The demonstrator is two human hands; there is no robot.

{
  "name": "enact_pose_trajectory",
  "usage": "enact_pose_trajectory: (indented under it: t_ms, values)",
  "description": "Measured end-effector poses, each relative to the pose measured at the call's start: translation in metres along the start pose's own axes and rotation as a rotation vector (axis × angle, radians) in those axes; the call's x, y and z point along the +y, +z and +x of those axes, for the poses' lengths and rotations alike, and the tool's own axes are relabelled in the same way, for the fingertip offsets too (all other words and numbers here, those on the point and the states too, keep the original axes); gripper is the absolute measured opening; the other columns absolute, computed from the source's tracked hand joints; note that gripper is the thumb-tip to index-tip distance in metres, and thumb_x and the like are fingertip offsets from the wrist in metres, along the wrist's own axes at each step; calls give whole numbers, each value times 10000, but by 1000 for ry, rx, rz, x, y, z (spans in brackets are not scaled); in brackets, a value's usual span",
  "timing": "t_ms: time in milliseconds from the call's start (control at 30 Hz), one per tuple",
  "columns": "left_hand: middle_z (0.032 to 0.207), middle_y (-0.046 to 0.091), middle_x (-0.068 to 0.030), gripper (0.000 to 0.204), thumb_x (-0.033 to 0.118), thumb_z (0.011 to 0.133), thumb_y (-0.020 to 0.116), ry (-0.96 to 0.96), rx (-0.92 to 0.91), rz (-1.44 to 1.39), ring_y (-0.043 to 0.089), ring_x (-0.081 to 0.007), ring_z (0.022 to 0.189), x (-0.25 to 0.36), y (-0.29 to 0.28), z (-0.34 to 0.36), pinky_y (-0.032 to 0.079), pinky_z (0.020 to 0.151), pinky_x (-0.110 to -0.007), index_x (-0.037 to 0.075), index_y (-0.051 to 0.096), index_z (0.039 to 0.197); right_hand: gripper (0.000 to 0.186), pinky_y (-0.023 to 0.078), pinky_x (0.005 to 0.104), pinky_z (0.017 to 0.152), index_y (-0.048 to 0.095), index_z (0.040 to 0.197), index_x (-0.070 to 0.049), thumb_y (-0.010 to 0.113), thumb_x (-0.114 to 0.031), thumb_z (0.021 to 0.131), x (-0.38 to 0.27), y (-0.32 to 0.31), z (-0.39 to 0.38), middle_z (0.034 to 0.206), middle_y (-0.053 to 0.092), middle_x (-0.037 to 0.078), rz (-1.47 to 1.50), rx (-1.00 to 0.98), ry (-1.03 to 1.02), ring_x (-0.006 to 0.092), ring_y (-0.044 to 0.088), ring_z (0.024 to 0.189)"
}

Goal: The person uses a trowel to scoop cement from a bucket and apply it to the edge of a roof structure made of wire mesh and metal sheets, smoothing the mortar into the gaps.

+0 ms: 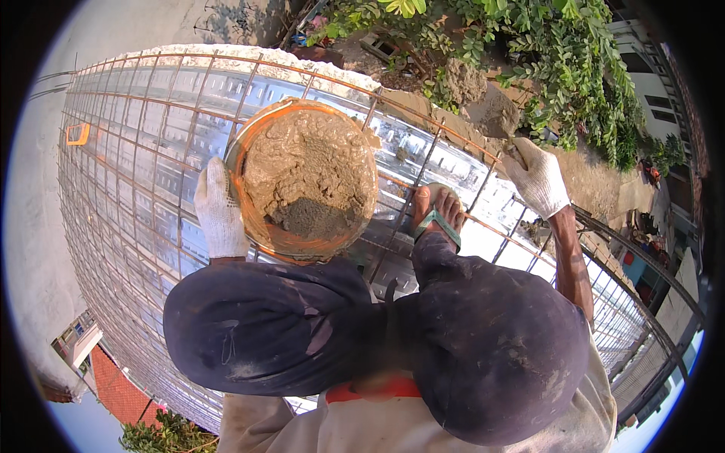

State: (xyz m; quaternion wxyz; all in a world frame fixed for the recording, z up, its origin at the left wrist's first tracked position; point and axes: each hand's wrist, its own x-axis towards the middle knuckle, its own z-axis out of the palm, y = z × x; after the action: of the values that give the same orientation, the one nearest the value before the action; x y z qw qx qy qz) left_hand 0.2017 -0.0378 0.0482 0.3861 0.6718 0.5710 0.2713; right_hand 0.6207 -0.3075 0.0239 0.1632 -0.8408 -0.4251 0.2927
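Note:
A round orange bucket (240, 162) full of wet grey-brown mortar (306, 166) sits on a mesh of thin steel bars, in front of my bent knees. My left hand (220, 215), in a white knitted glove, holds the bucket's left side; part of its grip is hidden. Off to the right, my right hand (535, 177), gloved too, is closed at the outer steel bar (472, 142) along the mesh's edge. My foot (438, 208), in a green-strapped sandal, stands on the mesh between the bucket and my right hand.
Ribbed shiny metal decking (162, 162) lies under the steel mesh (136, 136). An orange-framed object (78, 134) rests at the far left. Beyond the deck's far edge, the ground is lower, with leafy branches (559, 68) and a mortar heap (491, 109). A pale wall (34, 226) borders the left.

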Motion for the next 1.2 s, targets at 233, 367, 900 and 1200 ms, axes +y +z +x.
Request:
enact_pose_trajectory:
  t_ms: [233, 367, 900, 1200]
  values:
    - [1153, 633, -215, 302, 43, 1062, 546, 349, -81, 339, 637, -363, 998, -15, 0, 3, 511, 886, -423, -43, 586, 1349, 212, 552, 522, 779, 620, 1044, -17, 624, -215, 968, 29, 26, 3, 960, 696, 238, -440, -16, 47, 442, 705, 927]
    - [1126, 636, -192, 288, 62, 1063, 556, 491, -59, 540, 631, -331, 979, -9, -9, -3, 513, 869, -413, -44, 591, 1328, 250, 548, 491, 794, 641, 1145, -4, 613, -184, 974, 27, 3, -20, 982, 704, 240, -194, 53, 35, 446, 698, 918]
    - [998, 647, -75, 482, 414, 1118, 549, -246, 5, -140, 558, -153, 907, 9, 9, 3, 478, 857, -329, -49, 668, 1182, 371, 451, 342, 377, 598, 979, 4, 518, -337, 1099, 38, 108, 0, 641, 558, 49, 337, -110, 398, 155, 565, 454]
    - [1002, 649, -74, 488, 423, 1116, 551, -226, 27, -174, 560, -151, 911, -5, 6, 13, 480, 857, -332, -44, 671, 1186, 432, 511, 452, 463, 660, 945, 59, 530, -336, 1063, -8, 63, 38, 660, 615, 127, 77, -542, 483, 271, 643, 524]
